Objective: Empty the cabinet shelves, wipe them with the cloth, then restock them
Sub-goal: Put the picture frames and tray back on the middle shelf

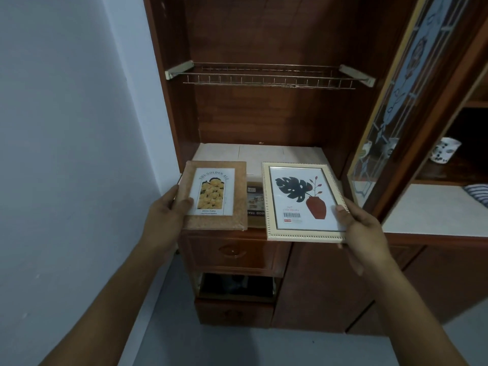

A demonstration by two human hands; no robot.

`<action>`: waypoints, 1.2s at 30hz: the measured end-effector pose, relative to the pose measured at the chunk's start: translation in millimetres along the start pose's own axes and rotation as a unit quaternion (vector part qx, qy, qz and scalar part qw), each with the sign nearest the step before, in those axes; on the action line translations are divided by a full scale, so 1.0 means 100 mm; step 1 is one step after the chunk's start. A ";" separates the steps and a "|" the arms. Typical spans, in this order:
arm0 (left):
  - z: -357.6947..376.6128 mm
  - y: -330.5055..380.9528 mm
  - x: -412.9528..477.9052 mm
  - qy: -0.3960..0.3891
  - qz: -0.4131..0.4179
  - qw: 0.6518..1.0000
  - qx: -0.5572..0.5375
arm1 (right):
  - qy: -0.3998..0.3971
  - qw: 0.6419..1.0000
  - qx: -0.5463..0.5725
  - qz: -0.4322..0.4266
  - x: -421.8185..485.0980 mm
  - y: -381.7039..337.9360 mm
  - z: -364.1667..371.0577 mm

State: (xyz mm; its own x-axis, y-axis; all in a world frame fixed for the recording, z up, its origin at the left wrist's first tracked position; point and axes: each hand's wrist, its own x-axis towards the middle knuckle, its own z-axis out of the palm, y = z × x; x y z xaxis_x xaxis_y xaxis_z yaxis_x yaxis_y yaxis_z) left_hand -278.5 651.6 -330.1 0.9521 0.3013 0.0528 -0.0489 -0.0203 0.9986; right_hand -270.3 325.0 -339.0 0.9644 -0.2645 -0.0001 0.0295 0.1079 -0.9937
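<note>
Two framed pictures, one in each hand, were at the front edge of the lower shelf (264, 154), mid-frame.

Item 1, centre left: your left hand (169, 207) gripped the cork-faced frame (239, 196) by its left edge, thumb across the front. Whether its lower edge rested on the shelf lip could not be told. Risk: a one-edge hold could let it pivot and drop toward the drawers below.

Item 2, centre: a brown boxed tray (255, 207) lay flat between the frames. Risk: either frame drawn inward could snag or shove it.

Item 3, centre right: your right hand (361, 223) gripped the cream beaded frame (303, 202) at its lower right corner, thumb on the glazing. The frame overhung the shelf front. Risk: a smooth face held by one corner looked the likeliest to slip, and a swing rightward could strike the open glass door (396, 114).

Surface: pale liner sheets covered the shelf, with a wire rack (264, 77) above at upper centre.

Room: a pale wall (66, 101) stood at left, a shut drawer (232, 250) sat below centre with a lower drawer (235, 310) pulled out, a patterned mug (445, 153) stood in the right-hand compartment, and striped fabric (478, 195) lay at the right edge, possibly the cloth but too cropped to say.
</note>
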 end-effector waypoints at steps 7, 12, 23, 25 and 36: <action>-0.13 0.01 -0.42 -0.013 0.003 1.000 0.012 | 0.000 1.000 0.010 0.001 -0.50 -0.03 -0.12; -0.18 0.02 -0.73 -0.014 -0.005 1.000 0.021 | -0.002 1.000 -0.001 0.011 -0.76 -0.01 -0.26; 0.10 0.14 -1.28 -0.005 0.008 1.000 -0.001 | -0.015 1.000 -0.011 0.020 -0.97 -0.12 -0.71; 0.21 0.12 -1.39 0.008 0.003 1.000 -0.004 | -0.027 0.999 -0.013 0.022 -0.98 -0.15 -0.85; 0.97 0.06 -2.06 0.013 0.001 1.000 -0.014 | -0.048 0.998 -0.013 0.026 -1.05 -0.33 -1.79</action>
State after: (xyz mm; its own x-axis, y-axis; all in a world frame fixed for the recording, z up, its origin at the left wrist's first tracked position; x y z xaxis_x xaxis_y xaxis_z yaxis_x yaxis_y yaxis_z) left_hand -445.9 497.2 -335.0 0.9438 0.3259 0.0554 -0.0606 0.0058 0.9981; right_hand -419.8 177.9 -326.3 0.9851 -0.1666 -0.0428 -0.0273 0.0947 -0.9951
